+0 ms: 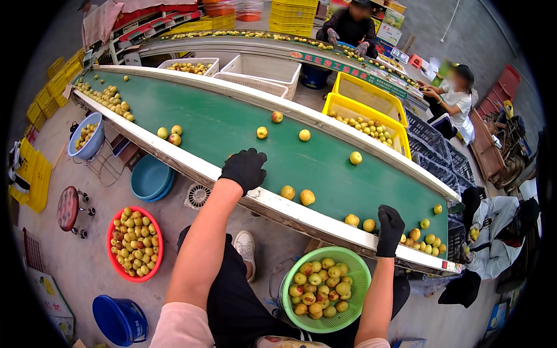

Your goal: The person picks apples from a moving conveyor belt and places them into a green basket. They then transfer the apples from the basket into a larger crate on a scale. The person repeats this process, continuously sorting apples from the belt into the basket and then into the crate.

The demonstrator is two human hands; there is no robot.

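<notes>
My left hand [245, 171], in a black knit glove, is over the near side of a green conveyor belt [209, 126]. Its back faces up and hides the palm; a yellow fruit [231, 155] peeks out beside it. At the belt's white near rail [300, 215], my right hand [390, 231], gloved alike, has curled fingers; whether anything is inside is hidden. Round yellow-green fruits [368, 225] with brown blotches lie just left of it, and several more [428, 243] gather at the belt's right end. Below, by my knees, a light green plastic basket [363, 300] holds many such fruits.
On the floor at left are a red basin [160, 256] of fruit, a blue bucket [115, 324], teal basins [150, 178] and a wheeled stool [68, 209]. Yellow crates [402, 141] stand beyond the belt. Co-workers sit across [350, 26] and at the right [500, 230].
</notes>
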